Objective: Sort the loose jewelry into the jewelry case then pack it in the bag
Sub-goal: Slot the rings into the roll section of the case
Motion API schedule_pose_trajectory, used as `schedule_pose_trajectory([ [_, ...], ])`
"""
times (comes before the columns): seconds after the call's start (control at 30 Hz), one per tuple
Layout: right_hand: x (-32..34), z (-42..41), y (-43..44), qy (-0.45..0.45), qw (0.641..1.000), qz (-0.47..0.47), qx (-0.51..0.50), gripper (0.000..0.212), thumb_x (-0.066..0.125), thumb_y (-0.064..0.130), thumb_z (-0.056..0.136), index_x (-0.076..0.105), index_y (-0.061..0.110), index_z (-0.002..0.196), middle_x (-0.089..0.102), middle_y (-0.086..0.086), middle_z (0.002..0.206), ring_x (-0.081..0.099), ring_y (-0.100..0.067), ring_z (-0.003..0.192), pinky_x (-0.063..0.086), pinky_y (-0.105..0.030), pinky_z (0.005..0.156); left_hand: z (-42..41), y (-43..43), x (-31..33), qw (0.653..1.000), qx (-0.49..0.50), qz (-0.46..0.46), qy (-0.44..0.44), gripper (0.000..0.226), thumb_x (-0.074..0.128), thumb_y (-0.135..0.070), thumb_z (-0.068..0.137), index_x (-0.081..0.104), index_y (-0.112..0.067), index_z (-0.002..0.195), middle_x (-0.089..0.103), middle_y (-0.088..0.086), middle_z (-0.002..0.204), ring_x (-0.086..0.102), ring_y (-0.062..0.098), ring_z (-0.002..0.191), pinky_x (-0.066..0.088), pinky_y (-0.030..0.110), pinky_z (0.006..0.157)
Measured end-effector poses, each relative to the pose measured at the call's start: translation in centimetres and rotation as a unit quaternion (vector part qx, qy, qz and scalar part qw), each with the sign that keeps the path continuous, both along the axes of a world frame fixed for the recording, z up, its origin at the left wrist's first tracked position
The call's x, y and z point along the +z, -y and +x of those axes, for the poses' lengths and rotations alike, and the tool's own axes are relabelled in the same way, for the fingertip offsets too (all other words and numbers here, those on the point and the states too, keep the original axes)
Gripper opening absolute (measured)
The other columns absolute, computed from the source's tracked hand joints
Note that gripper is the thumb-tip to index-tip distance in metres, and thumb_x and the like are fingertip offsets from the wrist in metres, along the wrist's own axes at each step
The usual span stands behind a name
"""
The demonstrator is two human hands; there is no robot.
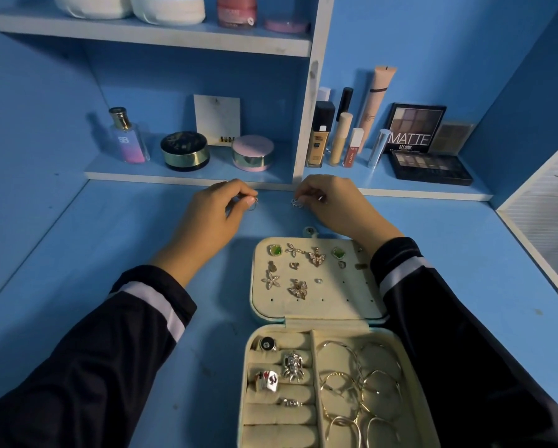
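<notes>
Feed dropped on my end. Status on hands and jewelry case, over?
Left hand pinches a ring, right hand pinches a silver piece. Jewelry case open, part filled. Path clear; bag not in view.

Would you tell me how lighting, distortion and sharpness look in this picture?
Head view: dim, blue-tinted light; the wide-angle lens bows the white shelf and blue desk; the small silver rings pinched by the left hand and right hand look soft; the open cream jewelry case is sharper, with glints on its thin gold bangles.

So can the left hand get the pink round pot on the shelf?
Probably yes: the pink pot sits just beyond the left hand, nothing between them, though it is pinching a ring.
</notes>
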State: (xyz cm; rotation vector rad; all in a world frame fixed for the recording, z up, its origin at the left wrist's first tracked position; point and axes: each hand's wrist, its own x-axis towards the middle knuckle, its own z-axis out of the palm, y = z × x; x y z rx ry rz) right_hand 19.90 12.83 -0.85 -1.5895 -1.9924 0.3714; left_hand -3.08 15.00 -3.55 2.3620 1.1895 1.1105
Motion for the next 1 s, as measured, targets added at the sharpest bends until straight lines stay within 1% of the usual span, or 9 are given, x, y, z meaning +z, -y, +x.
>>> schedule_pose_trajectory([
  [0.1,0.06,0.03,0.08,0.005,1.000,0.014,0.006,0.010,0.061,0.004,0.091,0.068,0.008,0.097,0.065,0.000,0.086,0.053,-0.010,0.076,0.037,-0.001,0.067,0.12,0.07,0.06,0.999,0.008,-0.033,0.018,0.013,0.067,-0.015,0.093,0.071,-0.010,0.104,0.071,-0.004,0.097,0.066,0.011,0.086,0.044,0.005,0.076],
  [0.23,0.11,0.02,0.23,0.020,0.999,0.029,0.013,0.011,0.058,0.003,0.091,0.066,0.007,0.098,0.065,0.001,0.084,0.054,-0.010,0.074,0.035,0.000,0.066,0.27,0.20,0.15,0.997,0.023,-0.060,0.040,0.018,0.070,-0.017,0.090,0.073,-0.011,0.107,0.072,-0.004,0.100,0.067,0.011,0.086,0.044,0.003,0.077],
  [0.3,0.09,0.01,0.20,0.027,0.999,0.036,0.016,0.012,0.057,0.002,0.090,0.066,0.008,0.096,0.069,-0.004,0.086,0.058,-0.016,0.076,0.041,-0.006,0.068,0.27,0.23,0.15,0.996,0.030,-0.067,0.050,0.019,0.071,-0.017,0.089,0.073,-0.012,0.108,0.071,-0.006,0.099,0.067,0.009,0.086,0.045,0.003,0.077],
  [0.37,0.09,-0.02,0.15,0.028,0.999,0.038,0.015,0.011,0.058,0.003,0.090,0.067,0.008,0.094,0.070,-0.008,0.087,0.061,-0.021,0.077,0.047,-0.020,0.072,0.25,0.26,0.18,0.995,0.032,-0.071,0.055,0.019,0.071,-0.016,0.089,0.074,-0.013,0.108,0.071,-0.008,0.098,0.067,0.006,0.086,0.046,0.005,0.079],
  [0.4,0.09,-0.03,0.15,0.027,0.999,0.037,0.013,0.011,0.058,0.003,0.090,0.068,0.008,0.094,0.070,-0.009,0.087,0.061,-0.021,0.078,0.047,-0.021,0.072,0.24,0.28,0.21,0.996,0.032,-0.068,0.054,0.019,0.071,-0.016,0.090,0.074,-0.013,0.108,0.071,-0.008,0.098,0.066,0.003,0.086,0.046,0.005,0.080],
  [0.5,0.13,-0.05,0.17,0.018,0.999,0.032,0.010,0.012,0.059,0.003,0.090,0.069,0.007,0.094,0.071,-0.008,0.088,0.059,-0.015,0.076,0.042,-0.009,0.068,0.15,0.22,0.25,0.997,0.033,-0.052,0.048,0.017,0.070,-0.013,0.090,0.073,-0.011,0.106,0.071,-0.007,0.097,0.059,-0.004,0.089,0.042,0.002,0.079],
  [0.63,0.20,-0.10,0.19,0.015,0.999,0.032,0.007,0.013,0.060,0.003,0.089,0.071,0.007,0.095,0.070,-0.005,0.087,0.057,-0.012,0.075,0.037,0.001,0.067,0.11,0.17,0.23,0.996,0.027,-0.062,0.054,0.018,0.069,-0.011,0.090,0.073,-0.010,0.108,0.071,-0.005,0.098,0.063,0.000,0.089,0.046,0.005,0.082],
  [0.9,0.24,-0.06,0.38,-0.001,1.000,0.017,0.006,0.016,0.065,0.000,0.085,0.073,0.009,0.096,0.070,-0.005,0.088,0.061,-0.009,0.077,0.043,-0.003,0.073,0.05,0.37,0.29,0.991,0.017,-0.104,0.085,0.024,0.071,-0.011,0.089,0.071,-0.014,0.112,0.070,-0.007,0.097,0.063,-0.012,0.089,0.046,0.005,0.086],
  [1.0,0.92,-0.13,0.91,-0.029,0.999,0.013,-0.008,0.014,0.067,0.005,0.086,0.074,0.009,0.098,0.069,-0.002,0.087,0.058,0.000,0.073,0.042,-0.001,0.072,0.08,0.90,0.56,0.989,0.004,-0.113,0.099,0.022,0.071,-0.011,0.088,0.071,-0.016,0.109,0.071,-0.007,0.099,0.065,-0.005,0.093,0.048,0.009,0.089],
])
